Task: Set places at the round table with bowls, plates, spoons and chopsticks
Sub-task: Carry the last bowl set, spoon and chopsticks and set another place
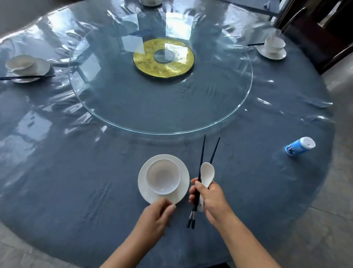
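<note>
A white bowl [163,176] sits on a white plate [183,183] near the table's front edge. My left hand [157,216] is at the plate's near rim, fingers curled, thumb touching the rim. Just right of the plate, my right hand [207,199] grips a pair of dark chopsticks [202,155] and a white spoon [207,173] together. The chopstick tips point away towards the glass turntable, and the spoon's bowl faces up.
The round table [76,181] has a blue cloth under clear film and a glass turntable [160,107] with a gold hub [145,57]. Set places lie at the left [26,66], right [273,47] and far side [150,2]. A blue-white container [299,146] lies at the right. Dark chair [315,23] behind.
</note>
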